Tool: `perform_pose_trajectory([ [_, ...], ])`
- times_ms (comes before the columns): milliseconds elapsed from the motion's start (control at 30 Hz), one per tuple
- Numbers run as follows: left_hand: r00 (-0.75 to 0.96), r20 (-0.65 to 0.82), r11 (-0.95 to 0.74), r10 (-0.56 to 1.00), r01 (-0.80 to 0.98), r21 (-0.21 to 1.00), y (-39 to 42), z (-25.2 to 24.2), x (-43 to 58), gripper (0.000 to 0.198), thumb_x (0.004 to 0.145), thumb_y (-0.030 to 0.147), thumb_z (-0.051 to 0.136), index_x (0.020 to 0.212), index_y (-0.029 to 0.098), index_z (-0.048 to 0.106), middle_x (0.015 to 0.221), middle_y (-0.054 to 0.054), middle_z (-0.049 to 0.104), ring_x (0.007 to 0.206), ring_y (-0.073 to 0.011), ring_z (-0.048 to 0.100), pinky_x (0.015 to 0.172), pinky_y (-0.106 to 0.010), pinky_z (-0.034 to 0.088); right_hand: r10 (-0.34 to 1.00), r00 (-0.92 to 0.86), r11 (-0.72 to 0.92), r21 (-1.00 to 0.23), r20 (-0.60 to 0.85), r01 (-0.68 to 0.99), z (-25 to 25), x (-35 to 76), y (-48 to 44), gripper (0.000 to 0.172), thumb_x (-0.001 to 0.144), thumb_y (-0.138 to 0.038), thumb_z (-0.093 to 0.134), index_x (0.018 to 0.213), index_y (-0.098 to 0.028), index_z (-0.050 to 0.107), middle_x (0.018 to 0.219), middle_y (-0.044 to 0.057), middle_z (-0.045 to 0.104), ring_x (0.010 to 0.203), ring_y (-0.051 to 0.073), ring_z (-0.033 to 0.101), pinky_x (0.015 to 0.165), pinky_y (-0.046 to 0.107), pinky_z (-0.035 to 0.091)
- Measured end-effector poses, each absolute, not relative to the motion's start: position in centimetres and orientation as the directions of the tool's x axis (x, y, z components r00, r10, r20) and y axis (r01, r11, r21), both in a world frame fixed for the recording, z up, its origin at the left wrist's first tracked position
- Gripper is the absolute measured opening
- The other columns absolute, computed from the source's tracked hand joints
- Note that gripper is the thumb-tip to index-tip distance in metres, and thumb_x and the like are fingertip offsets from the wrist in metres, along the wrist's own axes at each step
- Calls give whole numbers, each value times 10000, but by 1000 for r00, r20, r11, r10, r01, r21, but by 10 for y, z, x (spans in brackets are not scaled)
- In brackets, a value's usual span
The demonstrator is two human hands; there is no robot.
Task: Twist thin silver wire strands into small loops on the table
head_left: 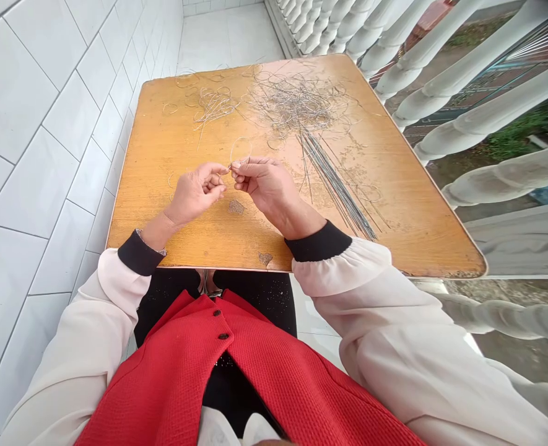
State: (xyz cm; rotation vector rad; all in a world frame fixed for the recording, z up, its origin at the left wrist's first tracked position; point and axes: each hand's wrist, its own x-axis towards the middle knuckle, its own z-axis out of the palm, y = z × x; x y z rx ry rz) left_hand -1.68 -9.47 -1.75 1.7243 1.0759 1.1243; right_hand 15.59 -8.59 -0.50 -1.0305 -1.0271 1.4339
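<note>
My left hand (195,193) and my right hand (265,183) meet over the middle of a wooden table (171,130). Both pinch a thin wire loop (239,146) that curves up from between the fingertips. The fingers of each hand are closed round the wire's ends. A bundle of straight dark wires (336,183) lies on the table just right of my right hand.
A tangled heap of thin wire (296,102) lies at the table's far side, with a smaller bunch of bent wires (213,104) to its left. A white tiled wall (46,124) runs along the left. A white balustrade (441,80) borders the right.
</note>
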Motion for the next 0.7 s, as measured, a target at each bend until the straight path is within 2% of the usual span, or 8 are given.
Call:
perform_pose_trajectory([
  [133,213,298,-353,930,299,886,-94,-19,-16,356,755,-3,715,1046,202,716,735,76,690,647,-61,649,762,-220,543,997,-67,-53,-982,-42,-182,-7,159,-83,231,818,-87,747,643,-199,645,694,-4,610,615,111,528,687,301,483],
  [267,200,173,-202,964,137,970,-93,-7,-21,248,840,150,791,1073,189,716,838,5,762,790,-111,733,768,-227,566,995,-94,-39,-993,-29,-113,0,159,-86,241,810,-91,785,621,-191,673,662,-7,628,596,101,516,661,296,466],
  [333,170,121,-136,978,79,988,-92,-1,-23,135,927,242,747,1049,189,726,896,-25,785,815,-112,737,741,-218,565,992,-126,-39,-997,-31,-64,2,158,-87,229,794,-69,793,614,-180,705,650,-1,649,598,100,518,650,295,459],
  [433,162,94,-107,982,68,992,-91,2,-23,46,932,216,754,914,177,738,845,-15,776,709,-73,676,675,-190,530,981,-189,-48,-999,-45,-10,3,156,-88,183,747,-38,819,634,-166,752,674,7,693,610,97,537,645,287,460],
  [533,154,96,-108,983,74,991,-91,1,-23,119,898,167,788,801,163,718,720,14,728,600,-46,591,617,-180,497,969,-238,-66,-998,-63,-8,0,156,-87,154,690,-40,856,666,-169,777,681,-4,706,615,98,552,640,274,470],
  [700,62,59,-61,996,26,998,-91,3,-23,227,918,175,789,728,164,666,650,37,672,566,-40,577,595,-180,487,952,-292,-99,-995,-90,-16,-6,158,-84,187,661,-15,859,720,-179,790,720,-11,722,642,101,586,650,258,479],
])
